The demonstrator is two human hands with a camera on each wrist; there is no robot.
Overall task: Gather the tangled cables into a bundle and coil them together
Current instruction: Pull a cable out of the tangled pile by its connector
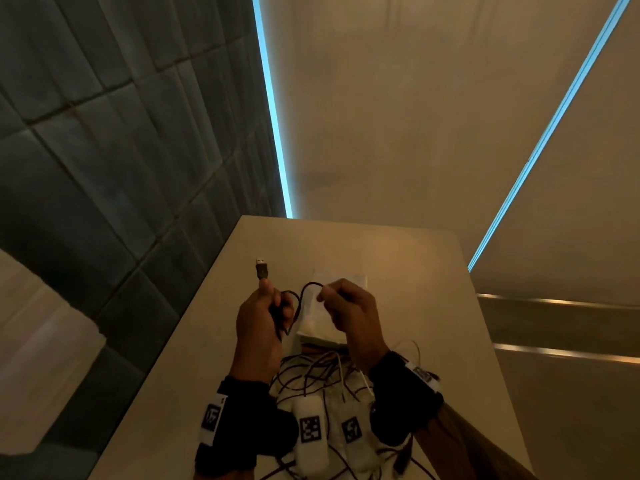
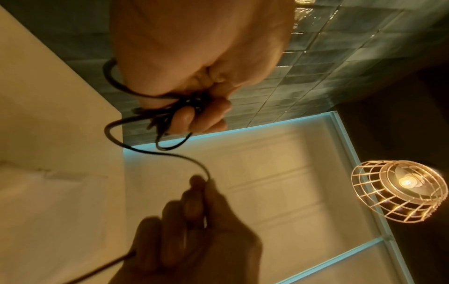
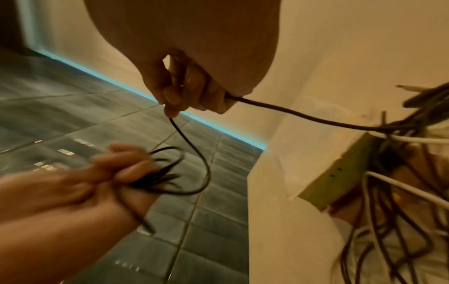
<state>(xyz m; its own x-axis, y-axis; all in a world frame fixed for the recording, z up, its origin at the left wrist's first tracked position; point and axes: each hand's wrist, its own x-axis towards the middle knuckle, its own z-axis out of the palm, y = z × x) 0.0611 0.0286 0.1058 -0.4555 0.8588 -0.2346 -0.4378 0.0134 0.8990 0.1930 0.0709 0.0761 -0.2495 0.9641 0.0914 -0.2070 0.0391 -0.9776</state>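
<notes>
Room: tiled wall at 9 o'clock, plain panels with blue light strips (image 1: 273,109) at 12 and 2; cage lamp (image 2: 398,194) shows in the left-wrist view.
Surface: beige table (image 1: 398,258), both your hands raised over it.
Left hand (image 1: 261,318): fist clamped on a small coil (image 3: 167,178) of black cable; USB plug (image 1: 262,269) sticks up past the thumb at 12.
Right hand (image 1: 349,315): fingers pinched on the same cable (image 1: 304,296), just beside the left hand; cable runs through the grip and down to the pile.
Cable between hands: short slack arc, not taut.
Pile (image 1: 318,379): dark and white leads tangled on the table at 6, under your wrists; still loose, so the task looks early.
Handling: light, limp, thin; should bend easily but will spring out of loops if your grip eases. Jacket looks smooth, so expect slip through a loose pinch.
Hold: keep the loops in the left fist and feed with the right, close to the coil. Don't pull by the plug.
Snag risk: the trailing end goes into the tangle; a hard tug will likely drag the rest.
Containers: white box (image 1: 327,315) under your right hand, at 12 from the pile. Contents: cannot tell.
Also on table: tagged white devices (image 1: 310,431) at 6, among the leads.
</notes>
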